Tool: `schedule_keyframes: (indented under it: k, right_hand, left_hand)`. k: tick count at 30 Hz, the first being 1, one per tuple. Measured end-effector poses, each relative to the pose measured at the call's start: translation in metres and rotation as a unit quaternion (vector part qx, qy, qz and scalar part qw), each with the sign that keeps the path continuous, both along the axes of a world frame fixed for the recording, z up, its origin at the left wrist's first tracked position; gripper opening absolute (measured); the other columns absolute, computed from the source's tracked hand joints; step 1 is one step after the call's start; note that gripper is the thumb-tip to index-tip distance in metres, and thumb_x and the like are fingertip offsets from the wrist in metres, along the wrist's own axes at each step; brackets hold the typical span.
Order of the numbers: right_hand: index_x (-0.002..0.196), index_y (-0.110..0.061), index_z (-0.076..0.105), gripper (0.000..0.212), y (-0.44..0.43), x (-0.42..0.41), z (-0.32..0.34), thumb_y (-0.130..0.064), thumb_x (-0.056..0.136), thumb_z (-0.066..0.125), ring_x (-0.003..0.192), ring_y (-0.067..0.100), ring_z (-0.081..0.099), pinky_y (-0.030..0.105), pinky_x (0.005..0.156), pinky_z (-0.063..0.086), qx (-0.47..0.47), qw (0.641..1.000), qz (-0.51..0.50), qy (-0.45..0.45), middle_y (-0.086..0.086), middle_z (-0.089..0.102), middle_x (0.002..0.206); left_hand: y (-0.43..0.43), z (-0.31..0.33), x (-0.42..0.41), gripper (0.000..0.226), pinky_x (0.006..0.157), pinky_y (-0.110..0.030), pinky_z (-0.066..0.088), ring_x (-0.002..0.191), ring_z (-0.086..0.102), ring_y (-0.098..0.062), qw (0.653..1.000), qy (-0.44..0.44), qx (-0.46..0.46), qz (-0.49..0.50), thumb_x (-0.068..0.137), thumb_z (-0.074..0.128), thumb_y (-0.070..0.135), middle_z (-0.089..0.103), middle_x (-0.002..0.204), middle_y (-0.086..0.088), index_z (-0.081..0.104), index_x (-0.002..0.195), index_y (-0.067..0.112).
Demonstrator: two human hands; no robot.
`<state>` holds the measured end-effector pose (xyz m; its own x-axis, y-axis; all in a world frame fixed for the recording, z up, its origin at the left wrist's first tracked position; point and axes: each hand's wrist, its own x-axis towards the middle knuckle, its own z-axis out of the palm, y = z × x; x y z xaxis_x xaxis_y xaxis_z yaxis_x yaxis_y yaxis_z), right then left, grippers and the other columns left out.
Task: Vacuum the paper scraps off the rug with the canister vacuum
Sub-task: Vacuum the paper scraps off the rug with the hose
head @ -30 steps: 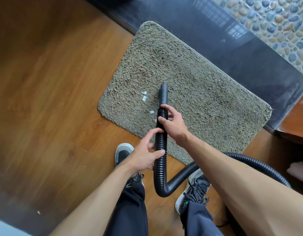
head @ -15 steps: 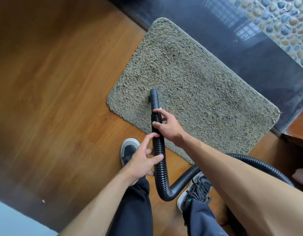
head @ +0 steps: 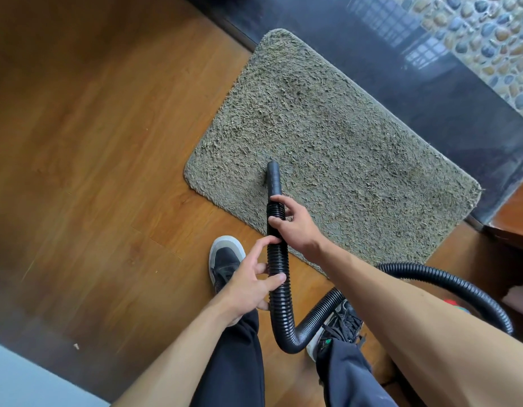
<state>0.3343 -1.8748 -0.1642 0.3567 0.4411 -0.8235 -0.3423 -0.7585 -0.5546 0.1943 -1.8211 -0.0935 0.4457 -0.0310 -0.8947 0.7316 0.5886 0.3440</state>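
A shaggy grey-green rug (head: 342, 136) lies on the wooden floor. The black ribbed vacuum hose (head: 279, 289) rises from a bend near my feet, and its smooth nozzle (head: 273, 177) points down onto the rug near its front left corner. My right hand (head: 295, 224) grips the hose just behind the nozzle. Lower down, my left hand (head: 251, 283) holds the hose between thumb and fingers. No paper scraps show on the rug. The canister is out of view.
The hose (head: 448, 283) loops away to the right behind my right arm. My two shoes (head: 225, 259) stand on the wood floor (head: 93, 171) at the rug's near edge. A dark glossy sill (head: 430, 92) and pebble paving (head: 489, 33) run behind the rug. One small scrap (head: 76, 345) lies on the floor far left.
The nozzle swept left over the spot where three white scraps lay a second ago; they are no longer visible. Both hands kept their hold on the hose.
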Motion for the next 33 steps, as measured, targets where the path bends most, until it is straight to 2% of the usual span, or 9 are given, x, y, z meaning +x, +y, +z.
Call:
schedule_keyframes:
  k: [2, 4, 7, 12, 16, 22, 26, 30, 33]
  right_hand:
    - [0.132, -0.022, 0.055, 0.044, -0.006, -0.002, 0.004, -0.006, 0.091, 0.059, 0.083, 0.012, 0.06, 0.024, 0.076, 0.055, 0.004, 1.0, -0.01, 0.008, -0.007, 0.057, 0.093]
    - [0.131, -0.022, 0.056, 0.044, -0.011, -0.006, 0.006, -0.006, 0.091, 0.059, 0.084, 0.015, 0.061, 0.029, 0.079, 0.056, 0.0, 1.0, -0.022, 0.014, -0.006, 0.058, 0.092]
    - [0.131, -0.026, 0.056, 0.045, -0.015, -0.014, 0.006, -0.008, 0.09, 0.06, 0.087, 0.019, 0.064, 0.035, 0.084, 0.057, -0.013, 0.999, -0.027, 0.023, -0.004, 0.06, 0.094]
    - [0.131, -0.027, 0.056, 0.046, -0.016, -0.026, 0.004, -0.009, 0.09, 0.061, 0.079, 0.015, 0.064, 0.032, 0.08, 0.057, -0.016, 0.999, -0.005, 0.029, -0.006, 0.059, 0.091]
    - [0.131, -0.026, 0.056, 0.047, -0.021, -0.035, 0.004, -0.008, 0.088, 0.061, 0.083, 0.017, 0.064, 0.038, 0.086, 0.058, -0.013, 0.999, 0.009, 0.032, -0.005, 0.059, 0.091]
    - [0.129, -0.027, 0.057, 0.046, -0.037, -0.039, 0.005, -0.008, 0.088, 0.061, 0.09, 0.024, 0.067, 0.042, 0.088, 0.057, -0.017, 0.999, -0.018, 0.033, -0.005, 0.06, 0.094]
    - [0.131, -0.027, 0.057, 0.046, -0.041, -0.032, 0.004, -0.008, 0.089, 0.061, 0.089, 0.019, 0.064, 0.035, 0.085, 0.057, -0.007, 0.999, -0.032, 0.018, -0.007, 0.059, 0.095]
    - [0.131, -0.026, 0.056, 0.046, -0.04, -0.026, 0.001, -0.008, 0.09, 0.061, 0.086, 0.017, 0.062, 0.035, 0.085, 0.057, -0.011, 0.998, -0.045, 0.031, -0.004, 0.059, 0.095]
    - [0.132, -0.024, 0.055, 0.046, -0.043, -0.028, 0.005, -0.006, 0.09, 0.06, 0.085, 0.017, 0.062, 0.029, 0.078, 0.055, -0.014, 0.998, -0.047, 0.042, -0.004, 0.058, 0.093]
  left_hand:
    - [-0.002, 0.002, -0.001, 0.054, 0.062, -0.038, 0.056, 0.081, 0.062, -0.019, 1.0, 0.0, -0.004, -0.008, 0.096, 0.06, 0.007, 0.063, 0.1, -0.011, 0.044, 0.126, 0.049]
    - [-0.004, 0.004, -0.004, 0.054, 0.059, -0.036, 0.055, 0.08, 0.061, -0.019, 1.0, 0.0, -0.012, -0.012, 0.096, 0.06, 0.007, 0.062, 0.101, -0.011, 0.045, 0.125, 0.05]
    - [-0.006, 0.007, -0.01, 0.055, 0.066, -0.043, 0.057, 0.08, 0.062, -0.021, 1.0, 0.006, -0.016, -0.013, 0.095, 0.06, 0.007, 0.063, 0.102, -0.012, 0.046, 0.124, 0.051]
    - [-0.011, 0.012, -0.023, 0.056, 0.071, -0.049, 0.057, 0.085, 0.064, -0.023, 1.0, 0.015, -0.014, 0.003, 0.095, 0.06, 0.006, 0.065, 0.106, -0.017, 0.046, 0.125, 0.051]
    - [-0.017, 0.014, -0.031, 0.056, 0.074, -0.058, 0.056, 0.085, 0.065, -0.023, 0.999, 0.021, -0.025, 0.02, 0.095, 0.06, 0.005, 0.064, 0.102, -0.013, 0.046, 0.125, 0.049]
    - [-0.03, 0.014, -0.033, 0.056, 0.067, -0.042, 0.054, 0.083, 0.064, -0.018, 0.999, 0.021, -0.03, 0.013, 0.096, 0.06, 0.007, 0.064, 0.105, -0.011, 0.045, 0.127, 0.05]
    - [-0.032, 0.013, -0.024, 0.055, 0.061, -0.034, 0.054, 0.083, 0.063, -0.017, 1.0, 0.015, -0.024, -0.003, 0.096, 0.06, 0.008, 0.061, 0.106, -0.011, 0.045, 0.126, 0.051]
    - [-0.031, 0.012, -0.018, 0.054, 0.059, -0.033, 0.056, 0.082, 0.064, -0.016, 1.0, 0.015, -0.018, -0.008, 0.096, 0.06, 0.007, 0.06, 0.106, -0.012, 0.045, 0.127, 0.049]
    - [-0.034, 0.015, -0.02, 0.054, 0.061, -0.035, 0.056, 0.082, 0.064, -0.016, 1.0, 0.017, -0.018, -0.017, 0.096, 0.06, 0.007, 0.061, 0.106, -0.012, 0.044, 0.127, 0.049]
